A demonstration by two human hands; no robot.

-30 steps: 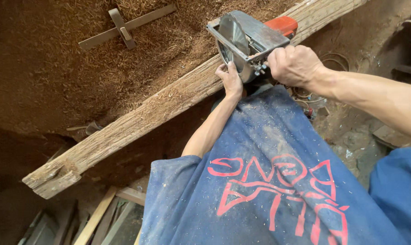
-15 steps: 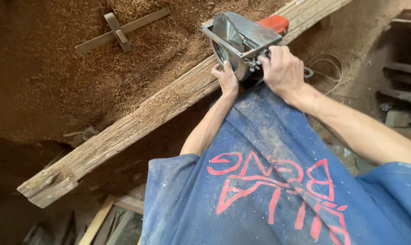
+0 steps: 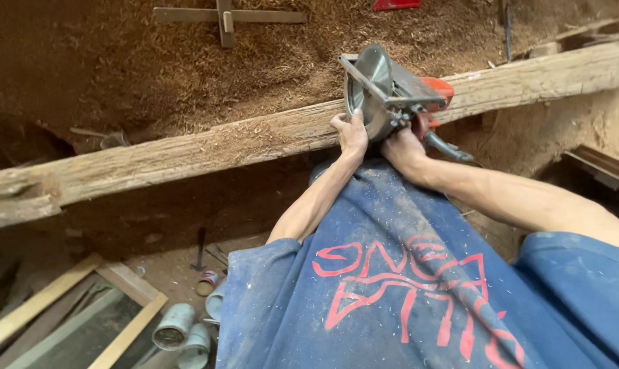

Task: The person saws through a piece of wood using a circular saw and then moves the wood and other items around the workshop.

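The long rough brown wooden beam (image 3: 207, 147) looked more level across my view than it did a moment before, when it ran up at a slant. The round grey metal power saw with the red handle (image 3: 391, 92) had tipped up more too, so its shiny round blade faced me instead of lying flat. I think that meant the saw was being turned and set on the beam, not cutting yet.

My left hand (image 3: 352, 134) sat on the near edge of the beam. Its fingers (image 3: 345, 123) were curled and pressed against the wood and the low rim of the saw, just above them. My right hand (image 3: 404, 147) was right beside the left one, under the saw. Its fingers were wrapped shut around the dark grip, and I could not see the tips.

The saw stood on top of the beam, just above both hands. Beyond the fingers lay a big heap of brown sawdust (image 3: 118, 75) with a grey metal cross piece (image 3: 225, 15) on it. Far below the fingers some grey round cans (image 3: 176, 326) lay on the floor.
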